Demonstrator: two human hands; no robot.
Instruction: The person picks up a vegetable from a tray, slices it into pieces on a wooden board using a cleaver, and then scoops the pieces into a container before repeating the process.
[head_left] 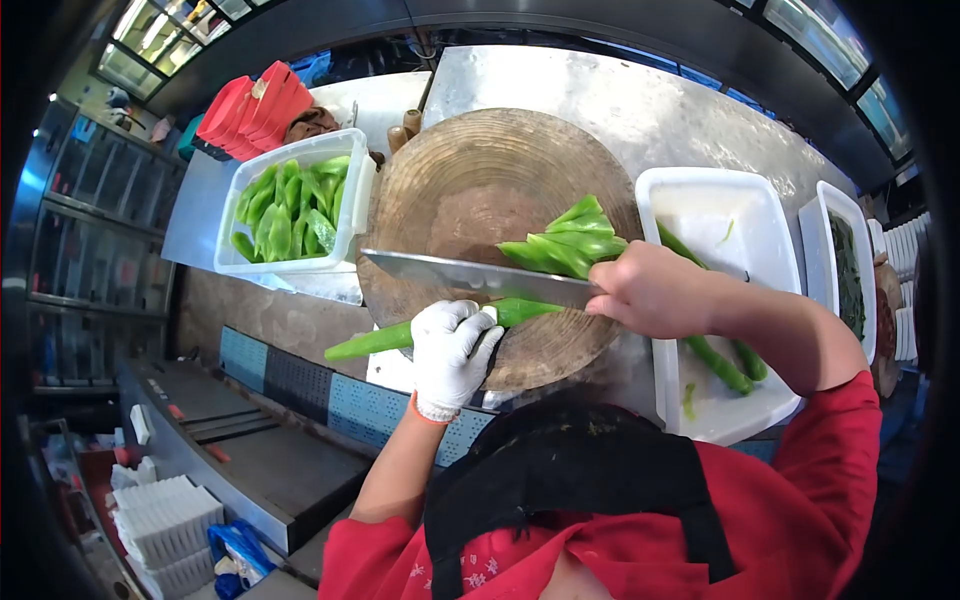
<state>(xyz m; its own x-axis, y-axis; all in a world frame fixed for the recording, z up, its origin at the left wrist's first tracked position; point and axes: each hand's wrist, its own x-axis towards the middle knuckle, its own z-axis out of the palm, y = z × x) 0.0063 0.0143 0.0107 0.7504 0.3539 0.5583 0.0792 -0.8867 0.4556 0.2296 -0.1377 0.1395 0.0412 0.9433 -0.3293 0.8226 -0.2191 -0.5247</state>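
Observation:
My left hand (455, 350), in a white glove, is wrapped round a long green stalk (370, 342) that lies across the near part of a round wooden chopping block (480, 150). Bare and closed, my right hand (640, 290) grips the handle end of a cleaver (470, 272). The wide blade reaches left over the block, just beyond the stalk. Cut green slices (570, 240) lie in a fanned pile on the block, right behind the blade near my right hand. The cleaver's handle is hidden in my fist.
On the left, a clear plastic tub (362, 190) holds green slices, with red containers (270, 105) behind it. A white tub (655, 190) with several stalks stands right of the block. Farther right is another white tub (828, 215) with dark greens.

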